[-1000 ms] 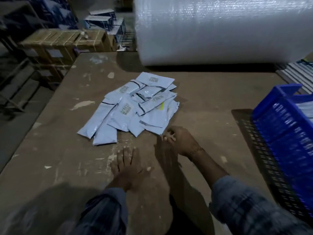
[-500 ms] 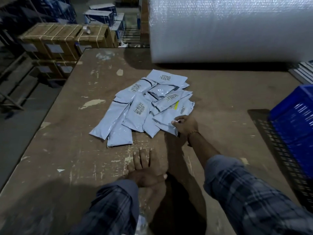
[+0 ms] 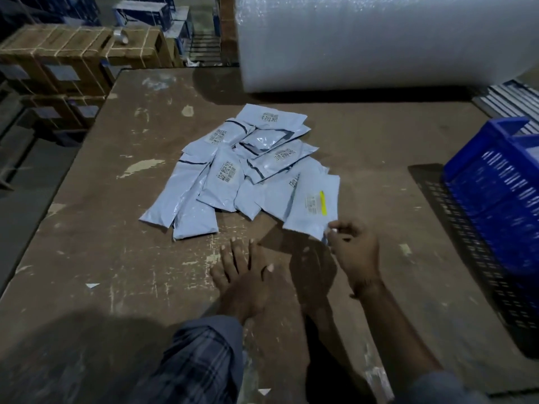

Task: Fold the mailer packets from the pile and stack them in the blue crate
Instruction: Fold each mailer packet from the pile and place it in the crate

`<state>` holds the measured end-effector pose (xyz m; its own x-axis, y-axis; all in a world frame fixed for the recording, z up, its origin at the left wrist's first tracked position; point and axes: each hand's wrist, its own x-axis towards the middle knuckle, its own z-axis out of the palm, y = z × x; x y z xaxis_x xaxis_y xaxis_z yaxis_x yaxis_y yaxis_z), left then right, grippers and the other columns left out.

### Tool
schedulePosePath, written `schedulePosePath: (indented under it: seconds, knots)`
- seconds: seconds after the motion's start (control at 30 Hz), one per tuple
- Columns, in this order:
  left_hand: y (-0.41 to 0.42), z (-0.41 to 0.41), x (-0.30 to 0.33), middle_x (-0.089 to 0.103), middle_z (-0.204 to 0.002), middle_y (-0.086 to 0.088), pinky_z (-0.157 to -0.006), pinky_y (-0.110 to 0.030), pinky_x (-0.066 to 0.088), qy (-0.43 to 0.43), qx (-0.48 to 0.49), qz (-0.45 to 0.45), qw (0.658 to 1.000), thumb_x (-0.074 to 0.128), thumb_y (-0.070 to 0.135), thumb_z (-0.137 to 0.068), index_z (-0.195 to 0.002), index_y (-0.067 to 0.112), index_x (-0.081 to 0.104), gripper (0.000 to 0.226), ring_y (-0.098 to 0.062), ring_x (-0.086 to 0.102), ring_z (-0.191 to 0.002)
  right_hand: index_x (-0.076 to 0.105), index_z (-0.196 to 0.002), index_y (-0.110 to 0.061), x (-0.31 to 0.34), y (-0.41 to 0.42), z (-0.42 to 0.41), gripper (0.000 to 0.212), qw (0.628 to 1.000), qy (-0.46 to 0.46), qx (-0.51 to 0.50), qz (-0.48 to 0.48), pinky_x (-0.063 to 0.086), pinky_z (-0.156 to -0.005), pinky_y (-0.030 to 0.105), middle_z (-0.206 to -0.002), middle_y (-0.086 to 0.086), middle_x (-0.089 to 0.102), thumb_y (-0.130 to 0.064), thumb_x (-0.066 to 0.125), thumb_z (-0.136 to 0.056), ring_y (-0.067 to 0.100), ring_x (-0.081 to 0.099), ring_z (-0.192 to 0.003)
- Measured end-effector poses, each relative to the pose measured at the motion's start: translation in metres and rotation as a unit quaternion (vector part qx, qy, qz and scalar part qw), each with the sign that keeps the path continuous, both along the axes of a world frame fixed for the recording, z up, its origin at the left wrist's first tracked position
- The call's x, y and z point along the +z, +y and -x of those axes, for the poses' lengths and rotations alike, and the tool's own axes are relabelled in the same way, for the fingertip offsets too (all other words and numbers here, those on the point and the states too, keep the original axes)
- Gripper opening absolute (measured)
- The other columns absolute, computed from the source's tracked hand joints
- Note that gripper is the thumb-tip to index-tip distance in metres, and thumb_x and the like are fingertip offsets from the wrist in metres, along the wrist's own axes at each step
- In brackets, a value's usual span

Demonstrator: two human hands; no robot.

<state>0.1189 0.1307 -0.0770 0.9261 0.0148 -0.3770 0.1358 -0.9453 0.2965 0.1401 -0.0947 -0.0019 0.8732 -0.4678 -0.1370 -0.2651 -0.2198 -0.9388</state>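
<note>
The right hand pinches the near corner of a pale mailer packet, thumb and fingertips closed on its edge. That packet carries a label with a yellow strip and lies flat on the table, its far end overlapping the pile of similar packets that spreads up and to the left of the pinch. Just left of the pinch and a little nearer, the left hand rests palm down on the bare tabletop, fingers straight and spread, holding nothing, close to the pile's near edge but not touching it. Off to the right of the gripping hand, well apart from it, stands the blue crate at the table's edge; what is inside it I cannot tell. Far beyond the pile lies a big roll of bubble wrap, with strapped cardboard boxes off the far left corner.
</note>
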Motion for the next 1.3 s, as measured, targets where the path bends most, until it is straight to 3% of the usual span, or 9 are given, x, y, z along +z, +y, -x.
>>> schedulePosePath:
  seconds: [0.2,0.3,0.47,0.53,0.63,0.77,1.07,1.17,1.3]
  knots:
    - [0.002,0.02,-0.022,-0.004,-0.178,-0.005,-0.123,-0.065,-0.002,-0.142,0.006,-0.023,0.99,0.005,0.059,-0.109,-0.169,0.037,0.006,0.064,-0.029,-0.013,-0.163,0.075,-0.085,-0.02,-0.021,0.003,0.114,0.013,0.999,0.025,-0.033,0.028,0.062,-0.068,0.039,-0.072,-0.002,0.075,-0.008,0.079,-0.087,0.014,0.074,-0.069]
    - [-0.001,0.03,-0.02,-0.003,-0.178,0.001,-0.127,-0.059,-0.01,-0.166,0.017,0.041,0.985,0.01,0.056,-0.112,-0.168,0.037,0.011,0.06,-0.019,-0.015,-0.163,0.075,-0.095,-0.025,-0.019,0.02,0.146,0.005,0.994,0.069,0.084,-0.001,0.062,-0.073,0.039,-0.084,-0.009,0.078,-0.022,0.076,-0.092,0.008,0.075,-0.08]
    - [-0.021,0.054,0.007,0.028,-0.173,0.004,-0.131,-0.054,0.0,-0.198,0.117,0.187,0.955,0.011,0.056,-0.11,-0.163,0.025,0.035,0.066,-0.015,0.013,-0.162,0.076,-0.096,-0.03,-0.008,0.005,0.145,0.02,0.954,0.027,0.184,0.233,0.056,-0.069,0.032,-0.086,-0.012,0.076,-0.043,0.061,-0.093,0.004,0.069,-0.077]
    - [-0.033,0.067,0.01,0.034,-0.169,0.002,-0.129,-0.058,0.009,-0.218,0.08,0.151,0.961,0.012,0.054,-0.11,-0.157,0.024,0.04,0.063,-0.019,0.021,-0.159,0.071,-0.121,-0.029,-0.013,-0.014,0.118,0.031,0.926,-0.022,0.158,0.343,0.049,-0.082,0.032,-0.113,-0.002,0.074,-0.039,0.057,-0.096,0.02,0.068,-0.104]
    - [-0.055,0.075,0.01,0.026,-0.173,-0.003,-0.129,-0.058,0.013,-0.217,0.029,0.118,0.969,0.009,0.061,-0.108,-0.16,0.021,0.038,0.071,-0.025,0.021,-0.16,0.034,-0.161,-0.028,-0.038,-0.044,0.071,0.064,0.839,0.044,0.235,0.49,0.038,-0.111,0.053,-0.167,0.015,0.029,-0.048,0.038,-0.101,0.042,0.032,-0.15]
    - [-0.074,0.058,0.002,0.016,-0.176,-0.007,-0.127,-0.059,0.019,-0.248,-0.075,0.015,0.966,0.014,0.054,-0.111,-0.167,0.021,0.024,0.065,-0.026,0.014,-0.163,0.045,-0.157,-0.028,-0.066,-0.054,0.06,0.068,0.783,0.079,0.29,0.545,0.042,-0.109,0.062,-0.164,0.021,0.034,-0.057,0.025,-0.099,0.051,0.039,-0.144]
    - [-0.095,0.046,-0.033,0.028,-0.173,-0.01,-0.129,-0.05,0.023,-0.274,-0.179,0.032,0.944,0.018,0.037,-0.114,-0.166,0.008,0.028,0.061,-0.026,0.021,-0.161,0.067,-0.131,-0.032,-0.064,-0.047,0.109,0.044,0.8,0.045,0.174,0.573,0.033,-0.081,0.043,-0.129,0.014,0.057,-0.047,0.042,-0.098,0.038,0.049,-0.102]
    - [-0.094,0.04,-0.037,0.019,-0.176,-0.011,-0.131,-0.049,0.019,-0.257,-0.201,-0.027,0.945,0.014,0.036,-0.113,-0.167,0.007,0.022,0.062,-0.026,0.014,-0.163,0.065,-0.125,-0.025,-0.07,-0.05,0.091,0.043,0.818,0.045,0.182,0.543,0.038,-0.097,0.048,-0.132,0.015,0.051,-0.045,0.041,-0.095,0.039,0.045,-0.124]
    - [-0.094,0.039,-0.038,0.021,-0.175,-0.013,-0.128,-0.053,0.022,-0.266,-0.21,-0.059,0.939,0.017,0.034,-0.113,-0.166,0.007,0.025,0.061,-0.029,0.018,-0.162,0.038,-0.159,-0.022,-0.086,-0.054,0.083,0.064,0.837,0.024,0.232,0.494,0.023,-0.124,0.054,-0.168,0.011,0.028,-0.042,0.033,-0.099,0.035,0.015,-0.157]
